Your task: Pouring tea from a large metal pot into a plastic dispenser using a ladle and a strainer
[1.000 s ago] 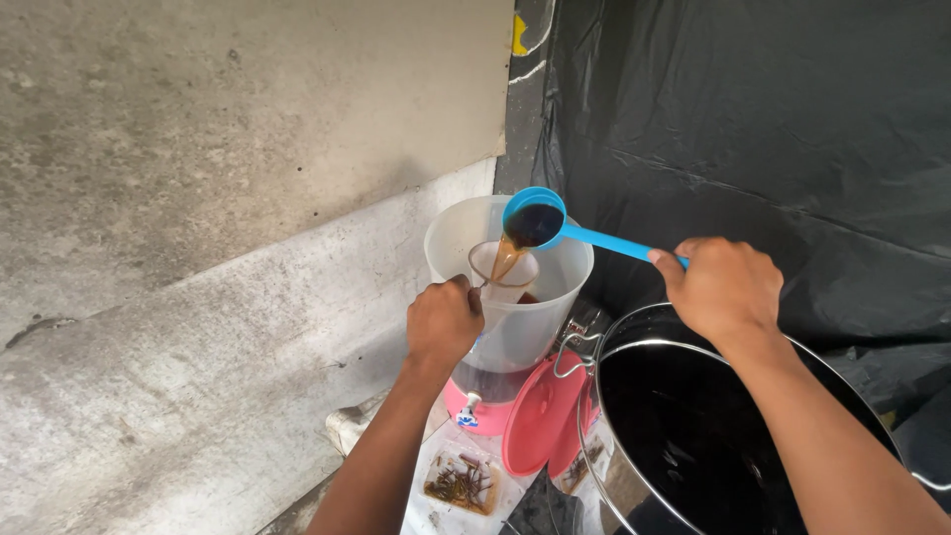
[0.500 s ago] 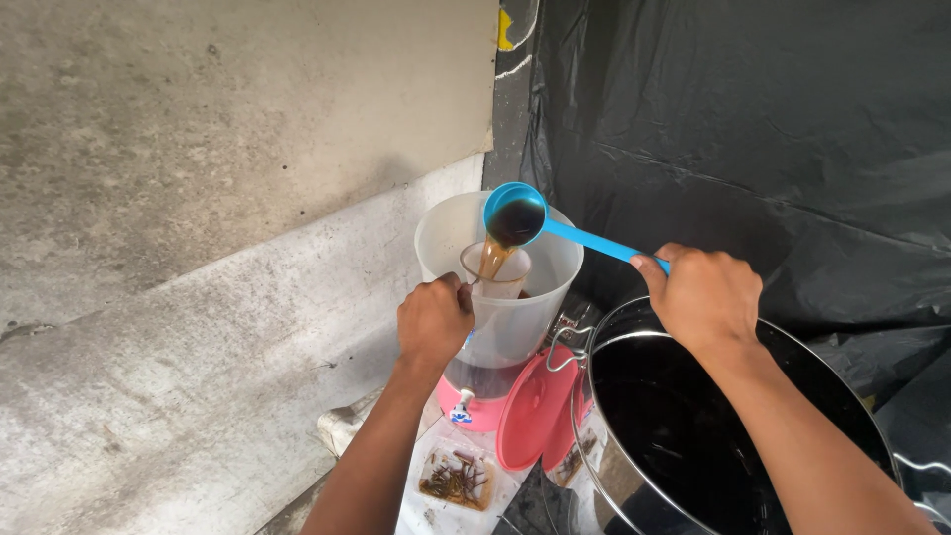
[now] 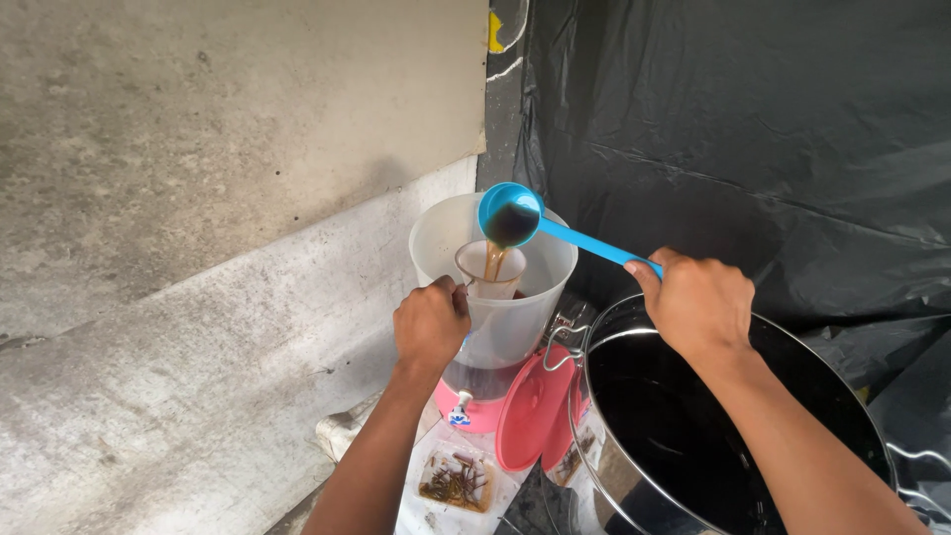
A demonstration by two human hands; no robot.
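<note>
The ladle (image 3: 510, 216) hung over the strainer (image 3: 489, 267), which sat inside the dispenser (image 3: 492, 287). Right of it stood the pot (image 3: 728, 436) (lid (image 3: 533, 408) leaning between), a tray (image 3: 455, 480) in front.

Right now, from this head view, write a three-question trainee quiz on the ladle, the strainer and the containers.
1. True or false: the right hand holds the blue ladle by its handle.
2. What does the brown liquid fall into first? A) the red lid B) the strainer over the jug C) the steel pot
3. Fill in: the left hand grips the strainer at the jug's ____.

Key: 1 true. 2 B. 3 rim.
</note>
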